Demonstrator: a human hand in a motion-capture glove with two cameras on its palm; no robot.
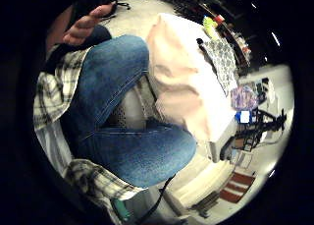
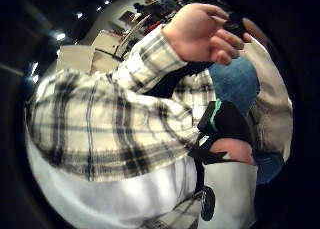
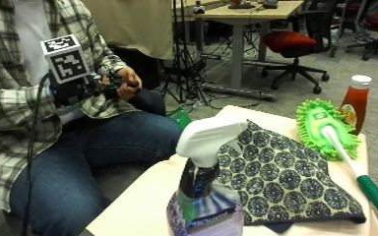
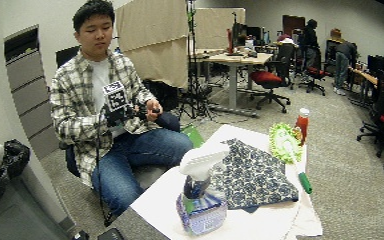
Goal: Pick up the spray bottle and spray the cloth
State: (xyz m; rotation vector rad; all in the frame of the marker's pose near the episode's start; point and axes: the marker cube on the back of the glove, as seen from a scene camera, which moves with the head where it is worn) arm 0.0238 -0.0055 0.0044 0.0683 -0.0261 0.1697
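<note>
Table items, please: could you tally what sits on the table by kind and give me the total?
Spray bottle: 1
Patterned cloth: 1
Green duster: 1
Sauce bottle: 1
Total: 4

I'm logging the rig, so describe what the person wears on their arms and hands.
Both arms are in the long sleeves of a plaid flannel shirt, cream with dark checks. The right hand wears a black glove with black straps; the left hand is bare.
</note>
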